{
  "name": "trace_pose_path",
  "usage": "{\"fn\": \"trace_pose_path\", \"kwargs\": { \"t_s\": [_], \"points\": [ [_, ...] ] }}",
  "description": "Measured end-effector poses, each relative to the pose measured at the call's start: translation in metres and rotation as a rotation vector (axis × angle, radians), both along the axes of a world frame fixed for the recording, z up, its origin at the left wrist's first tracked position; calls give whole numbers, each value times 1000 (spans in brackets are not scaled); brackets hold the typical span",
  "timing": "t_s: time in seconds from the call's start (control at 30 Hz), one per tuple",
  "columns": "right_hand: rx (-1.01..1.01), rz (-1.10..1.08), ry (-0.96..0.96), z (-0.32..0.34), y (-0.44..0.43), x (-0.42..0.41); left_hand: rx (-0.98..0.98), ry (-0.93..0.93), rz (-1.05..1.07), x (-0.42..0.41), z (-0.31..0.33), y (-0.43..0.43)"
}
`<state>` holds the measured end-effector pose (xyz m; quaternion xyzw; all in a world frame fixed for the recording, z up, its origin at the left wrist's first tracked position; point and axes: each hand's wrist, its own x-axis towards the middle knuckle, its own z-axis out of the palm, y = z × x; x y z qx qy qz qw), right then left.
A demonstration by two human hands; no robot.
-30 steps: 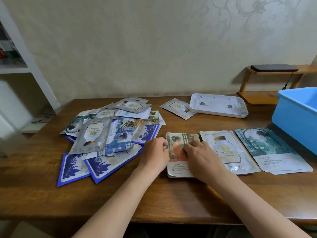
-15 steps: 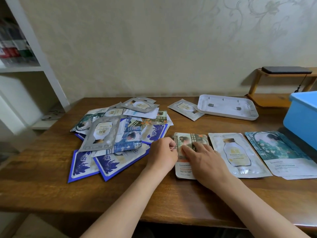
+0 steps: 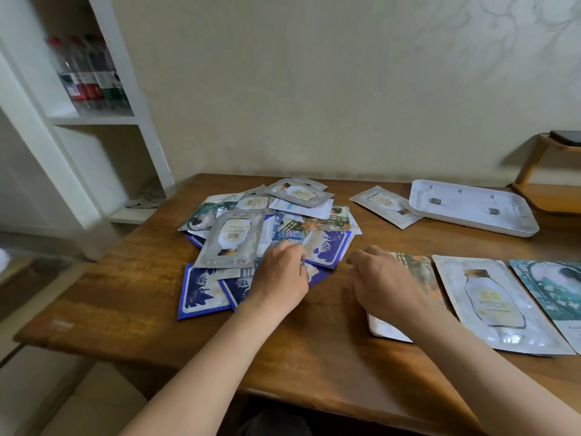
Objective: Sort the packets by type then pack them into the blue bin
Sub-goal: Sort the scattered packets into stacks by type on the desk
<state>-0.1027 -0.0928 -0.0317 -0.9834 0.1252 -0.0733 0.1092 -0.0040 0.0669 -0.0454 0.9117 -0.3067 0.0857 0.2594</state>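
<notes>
The packets in the pile (image 3: 270,234) look thin, light and slippery, best pinched at an edge; left hand (image 3: 280,276) touches them with its grip unclear, right hand (image 3: 382,283) hovers loosely apart.

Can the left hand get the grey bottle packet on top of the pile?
Probably yes. The left hand is already at the near edge of the pile, and the grey bottle packet lies on top just beside it, with nothing covering it. A short move toward the shelf side should get there.
</notes>
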Motion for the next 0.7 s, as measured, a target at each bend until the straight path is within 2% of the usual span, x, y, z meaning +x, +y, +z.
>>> {"fn": "trace_pose_path", "kwargs": {
  "t_s": [0.2, 0.43, 0.6, 0.7],
  "points": [
    [469, -44, 25, 7, 34, 43, 139, -73, 91, 20, -6, 42],
    [802, -277, 23, 2, 52, 84, 126, -73, 60, 28, -17, 56],
    [1295, -424, -5, 10, 54, 89, 110, -89, 1, 33, -22, 59],
    [1233, -371, 73, 14, 60, 90, 108, -85, -18, 33, -24, 60]
  ]
}}
